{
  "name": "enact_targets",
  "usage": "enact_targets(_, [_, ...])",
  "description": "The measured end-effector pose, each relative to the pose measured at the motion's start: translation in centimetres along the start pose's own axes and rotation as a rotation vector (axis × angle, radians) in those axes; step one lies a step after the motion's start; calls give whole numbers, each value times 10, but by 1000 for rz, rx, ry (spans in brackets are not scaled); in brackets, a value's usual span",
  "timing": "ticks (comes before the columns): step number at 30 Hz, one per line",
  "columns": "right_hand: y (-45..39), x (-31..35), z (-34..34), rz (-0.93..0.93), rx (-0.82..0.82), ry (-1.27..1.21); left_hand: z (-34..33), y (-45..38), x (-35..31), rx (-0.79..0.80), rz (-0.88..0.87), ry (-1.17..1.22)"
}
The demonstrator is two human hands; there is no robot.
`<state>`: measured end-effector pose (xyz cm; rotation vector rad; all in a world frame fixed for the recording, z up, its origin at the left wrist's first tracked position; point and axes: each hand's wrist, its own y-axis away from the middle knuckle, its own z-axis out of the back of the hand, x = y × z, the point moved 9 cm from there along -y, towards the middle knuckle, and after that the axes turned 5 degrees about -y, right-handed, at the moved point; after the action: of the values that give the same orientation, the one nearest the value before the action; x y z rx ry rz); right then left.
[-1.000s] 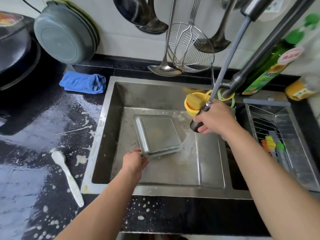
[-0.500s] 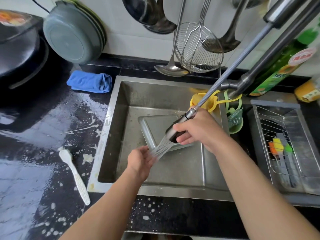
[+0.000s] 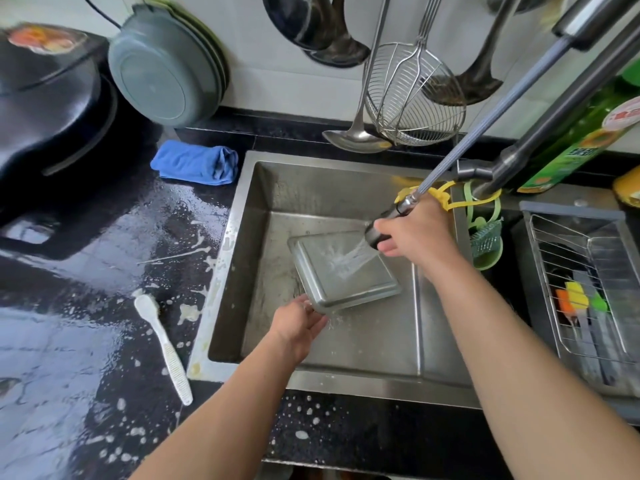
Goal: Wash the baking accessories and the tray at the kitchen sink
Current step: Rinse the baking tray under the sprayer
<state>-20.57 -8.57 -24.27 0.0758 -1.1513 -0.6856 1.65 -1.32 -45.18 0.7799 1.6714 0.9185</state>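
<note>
Right hand [image 3: 417, 237] is wrapped around the pull-out sprayer head [image 3: 384, 225], right of centre in the frame, and water is fanning out of it onto the metal tray [image 3: 343, 271]. The tray sits bottom-up in the middle of the steel sink [image 3: 346, 181], tipped a little, near corner raised. My left hand [image 3: 299, 327] is at that near corner, lower centre; fingers look curled under the tray's edge, though the tips are hidden from me. The hose [image 3: 485, 123] runs up to the upper right. On the wet black counter [image 3: 86, 271] at left lies a white brush [image 3: 162, 348] among soap flecks, with a blue cloth [image 3: 195, 162] above it. At far right, a wire rack [image 3: 588, 289] holds orange, yellow and green utensils [image 3: 576, 299].
</note>
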Motion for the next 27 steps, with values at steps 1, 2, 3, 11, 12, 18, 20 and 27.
enact_targets(1, [4,-5,3,-21,23,40,0,1,0,0,5,-1])
enact_targets(2, [11,-10,4,-44,53,65,-1,3,0,1,4,-14])
enact_targets(3, [18,-13,1,-62,88,74,-1,3,0,-2,3,-19])
enact_targets(11, [-18,30,-46,47,45,-182,-4,-1,0,18,-32,-131])
enact_targets(12, [-26,31,-43,64,16,-187,-4,-2,0,18,-40,-143])
enact_targets(18, [-45,-1,34,97,-193,98,-3,-5,1,14,-65,-114])
enact_targets(20, [-42,-19,62,67,-235,295,-2,-2,-1,-4,-78,-87])
enact_targets(27, [11,-26,11,-52,83,-29,-5,2,-2,17,-85,-145])
